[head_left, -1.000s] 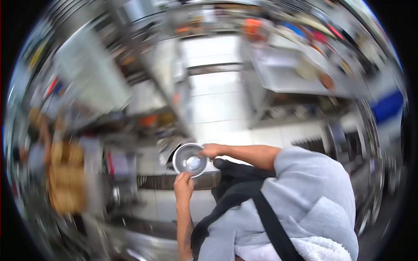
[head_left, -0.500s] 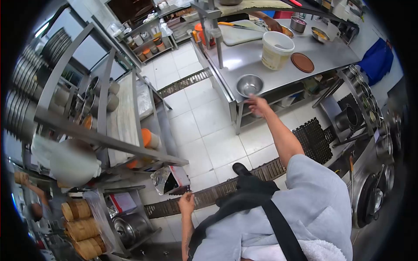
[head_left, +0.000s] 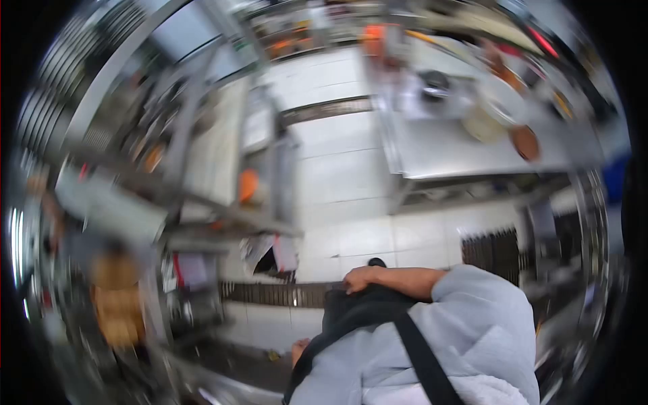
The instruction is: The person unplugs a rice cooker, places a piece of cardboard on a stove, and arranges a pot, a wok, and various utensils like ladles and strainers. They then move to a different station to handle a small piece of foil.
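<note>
My right hand [head_left: 361, 278] is in front of my black apron [head_left: 358, 307], its fingers loosely curled with nothing visible in them. Low by my other side, my left hand [head_left: 299, 349] is partly covered by the apron, and its fingers do not show clearly. Neither hand touches the steel counter [head_left: 439, 152]. On that counter, blurred, a small metal bowl [head_left: 435, 86] stands near the white cutting board [head_left: 442, 59]. To its right are a whitish plastic bucket [head_left: 482, 123] and a round brown lid [head_left: 525, 143].
A co-worker's hand [head_left: 496, 62] is at the counter's far side. Left of the white tiled aisle stands a metal rack [head_left: 182, 148] with stacked pans and an orange container [head_left: 250, 185]. Bamboo steamers [head_left: 118, 304] are at lower left. A floor grate [head_left: 270, 294] crosses the aisle.
My right hand has drawn back from the counter to my apron. The metal bowl has moved from the counter's near corner toward the cutting board. My left hand is lower, and the view has swung.
</note>
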A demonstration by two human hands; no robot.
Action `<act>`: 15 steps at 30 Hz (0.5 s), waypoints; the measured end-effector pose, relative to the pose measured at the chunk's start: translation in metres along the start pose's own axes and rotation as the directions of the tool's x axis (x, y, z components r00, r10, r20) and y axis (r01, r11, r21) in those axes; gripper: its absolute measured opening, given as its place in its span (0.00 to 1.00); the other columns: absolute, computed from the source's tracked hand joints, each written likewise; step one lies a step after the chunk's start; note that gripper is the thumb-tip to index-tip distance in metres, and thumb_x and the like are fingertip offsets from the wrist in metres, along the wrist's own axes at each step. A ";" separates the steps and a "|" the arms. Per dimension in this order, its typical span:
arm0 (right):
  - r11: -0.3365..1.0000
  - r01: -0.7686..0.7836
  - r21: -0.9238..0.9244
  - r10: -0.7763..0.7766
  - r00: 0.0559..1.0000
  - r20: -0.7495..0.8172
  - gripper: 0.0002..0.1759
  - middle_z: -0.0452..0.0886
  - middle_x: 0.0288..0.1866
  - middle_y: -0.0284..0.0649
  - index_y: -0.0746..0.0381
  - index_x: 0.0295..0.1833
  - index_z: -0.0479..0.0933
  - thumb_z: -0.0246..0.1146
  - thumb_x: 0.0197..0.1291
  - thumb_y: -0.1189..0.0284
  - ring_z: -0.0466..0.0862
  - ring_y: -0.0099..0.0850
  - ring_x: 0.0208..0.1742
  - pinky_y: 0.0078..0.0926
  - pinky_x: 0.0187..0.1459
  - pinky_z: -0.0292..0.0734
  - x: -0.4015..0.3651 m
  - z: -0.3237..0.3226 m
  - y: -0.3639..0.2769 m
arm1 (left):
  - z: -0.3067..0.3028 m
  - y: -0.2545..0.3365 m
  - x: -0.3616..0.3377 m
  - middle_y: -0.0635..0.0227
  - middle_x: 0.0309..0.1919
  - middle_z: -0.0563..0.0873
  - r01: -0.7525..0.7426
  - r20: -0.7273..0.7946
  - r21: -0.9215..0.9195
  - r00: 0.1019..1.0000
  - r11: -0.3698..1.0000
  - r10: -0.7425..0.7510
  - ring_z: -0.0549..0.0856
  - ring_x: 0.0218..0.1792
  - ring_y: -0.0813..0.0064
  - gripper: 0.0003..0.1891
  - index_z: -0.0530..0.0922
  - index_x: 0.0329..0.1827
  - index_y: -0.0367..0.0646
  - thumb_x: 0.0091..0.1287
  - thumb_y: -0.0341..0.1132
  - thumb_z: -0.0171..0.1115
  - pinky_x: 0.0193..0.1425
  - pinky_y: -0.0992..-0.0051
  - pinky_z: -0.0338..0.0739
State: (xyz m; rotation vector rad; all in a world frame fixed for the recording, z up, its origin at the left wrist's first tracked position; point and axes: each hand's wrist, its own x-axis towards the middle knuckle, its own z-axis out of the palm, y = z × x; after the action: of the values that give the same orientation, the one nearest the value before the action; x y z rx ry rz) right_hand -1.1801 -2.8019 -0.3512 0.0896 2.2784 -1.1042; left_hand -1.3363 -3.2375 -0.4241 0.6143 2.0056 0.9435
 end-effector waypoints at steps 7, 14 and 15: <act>0.950 -0.015 -0.312 0.032 0.998 0.047 0.34 0.86 0.54 0.52 0.63 0.64 0.79 0.64 0.62 0.49 0.83 0.48 0.60 0.39 0.64 0.77 0.079 -0.062 -0.017 | 0.027 -0.075 -0.108 0.62 0.30 0.89 0.350 -0.374 -0.605 0.667 0.715 -0.644 0.89 0.29 0.73 0.12 0.85 0.47 0.41 0.64 0.34 0.70 0.29 0.72 0.83; 0.865 -0.134 -0.484 0.221 0.967 0.128 0.33 0.86 0.55 0.51 0.62 0.65 0.78 0.65 0.62 0.49 0.86 0.43 0.58 0.38 0.63 0.78 0.162 -0.125 -0.071 | 0.066 -0.090 -0.165 0.62 0.34 0.87 0.332 -0.394 0.242 0.892 0.912 -0.220 0.87 0.23 0.68 0.16 0.83 0.48 0.38 0.67 0.42 0.68 0.27 0.69 0.85; 0.849 -0.098 -0.519 0.209 0.964 0.161 0.33 0.86 0.55 0.51 0.62 0.65 0.78 0.65 0.62 0.49 0.86 0.43 0.58 0.38 0.63 0.78 0.177 -0.124 -0.082 | 0.068 -0.086 -0.169 0.61 0.35 0.87 0.510 -0.091 -0.056 0.854 0.859 -0.513 0.87 0.25 0.68 0.16 0.82 0.49 0.38 0.66 0.41 0.69 0.28 0.69 0.86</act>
State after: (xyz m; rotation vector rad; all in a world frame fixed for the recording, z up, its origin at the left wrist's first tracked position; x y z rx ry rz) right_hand -1.4108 -2.7984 -0.3314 -0.0545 2.2430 -0.3799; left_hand -1.1940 -3.3796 -0.4398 -0.0051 2.0874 0.6818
